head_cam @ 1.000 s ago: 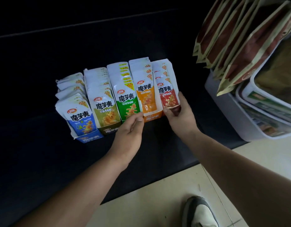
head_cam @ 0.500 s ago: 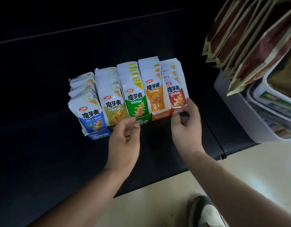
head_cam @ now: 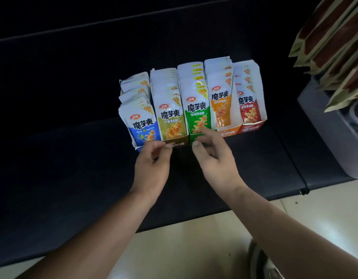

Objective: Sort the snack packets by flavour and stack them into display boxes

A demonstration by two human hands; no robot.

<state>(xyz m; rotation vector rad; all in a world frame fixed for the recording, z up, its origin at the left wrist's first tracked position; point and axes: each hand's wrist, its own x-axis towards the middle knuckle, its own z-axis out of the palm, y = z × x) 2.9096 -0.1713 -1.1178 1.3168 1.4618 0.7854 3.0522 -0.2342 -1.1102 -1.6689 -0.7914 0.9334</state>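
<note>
Packets [head_cam: 196,109] are stood upright in five boxes [head_cam: 252,127], set touching in a row well back from the front edge of the dark surface [head_cam: 73,158]. One colour is kept per box, so fronts can be read: "魔芋爽", "卫龙", "20%". The left hand [head_cam: 152,168], fingers loosely curled and empty, is held at the olive front. The right hand [head_cam: 214,158], fingers spread, is laid on the green front, seemingly to square the row.

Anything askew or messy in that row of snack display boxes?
Yes: the blue-and-white foil packets in the leftmost cardboard box are splayed, leaning at different angles with gaps. The olive packets, green packets, orange packets and red packets stand in tight, even files. No mixed flavours visible.
</note>
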